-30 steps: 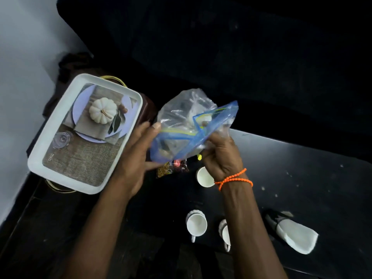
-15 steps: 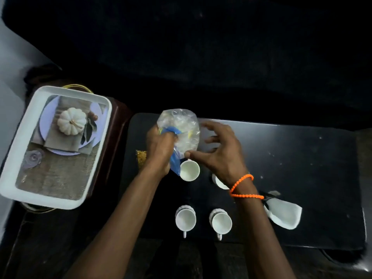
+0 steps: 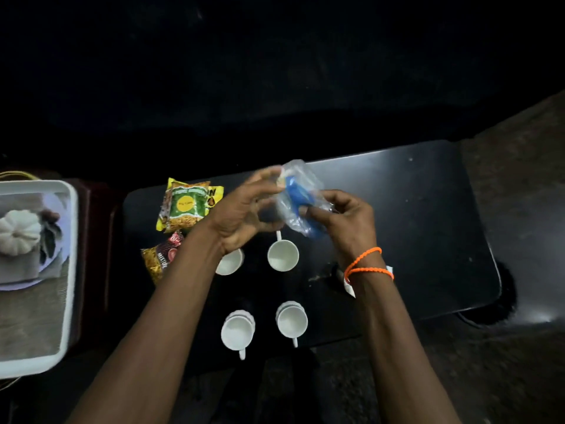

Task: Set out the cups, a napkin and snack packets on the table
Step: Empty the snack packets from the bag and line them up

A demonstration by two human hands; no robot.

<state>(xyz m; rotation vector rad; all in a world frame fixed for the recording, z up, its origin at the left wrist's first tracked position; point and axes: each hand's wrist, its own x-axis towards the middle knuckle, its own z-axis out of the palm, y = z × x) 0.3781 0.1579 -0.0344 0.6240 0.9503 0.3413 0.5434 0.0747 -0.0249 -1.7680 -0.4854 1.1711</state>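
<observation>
Above the black table [image 3: 422, 215] I hold a crumpled clear plastic bag with a blue strip [image 3: 301, 203]. My right hand [image 3: 342, 218] pinches its lower side; my left hand [image 3: 244, 209] touches its upper left edge with fingers spread. Several white cups stand below: one [image 3: 282, 255] with its handle pointing away, one [image 3: 229, 261] partly under my left wrist, two nearer ones [image 3: 238, 332] [image 3: 292, 321]. A yellow-green snack packet [image 3: 186, 205] and a red one [image 3: 162, 258] lie at the table's left end. A white napkin [image 3: 348, 286] peeks out beneath my right wrist.
A white tray [image 3: 72, 270] with a printed pumpkin picture rests on a dark red stand left of the table. Dark upholstery fills the far side. A brownish floor shows at the right.
The view has shifted left to right. The bag moved from my left hand's grip over to the right, now crumpled between both hands. The snack packets have come into sight.
</observation>
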